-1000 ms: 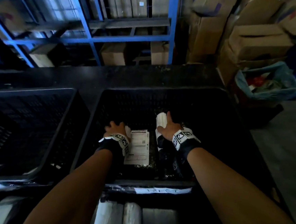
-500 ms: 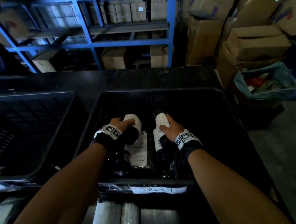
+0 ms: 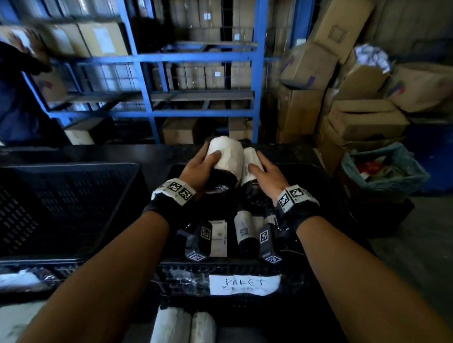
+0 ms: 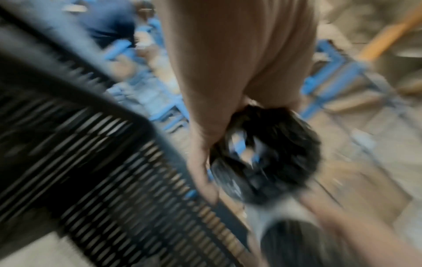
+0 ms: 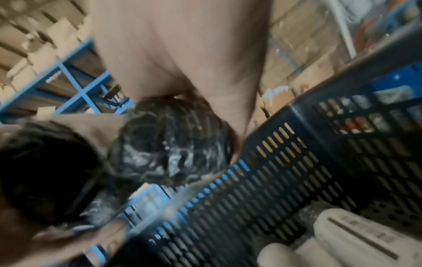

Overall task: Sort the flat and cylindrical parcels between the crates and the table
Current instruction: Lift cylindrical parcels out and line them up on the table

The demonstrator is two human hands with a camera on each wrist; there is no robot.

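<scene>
Each hand holds a cylindrical parcel wrapped in black plastic with a white label, lifted above the black crate point(image 3: 330, 175) marked "PAKET". My left hand point(image 3: 201, 166) grips the thicker roll point(image 3: 225, 154); its black end point(image 4: 267, 155) shows blurred in the left wrist view. My right hand point(image 3: 266, 172) grips the slimmer roll point(image 3: 250, 161), whose crumpled end point(image 5: 173, 144) shows in the right wrist view. The two rolls sit side by side, nearly touching. More labelled parcels point(image 3: 244, 231) lie in the crate below.
A second black crate point(image 3: 50, 204) stands to the left. Pale rolled parcels point(image 3: 184, 336) lie near my body. Beyond the crates is the dark table point(image 3: 111, 152), then blue shelving point(image 3: 175, 58) with boxes, stacked cartons point(image 3: 363, 118) at right, and a person point(image 3: 3, 94) at far left.
Both hands have risen out of the crate, each carrying its roll upward and forward, and have come closer together. The head camera has tilted up.
</scene>
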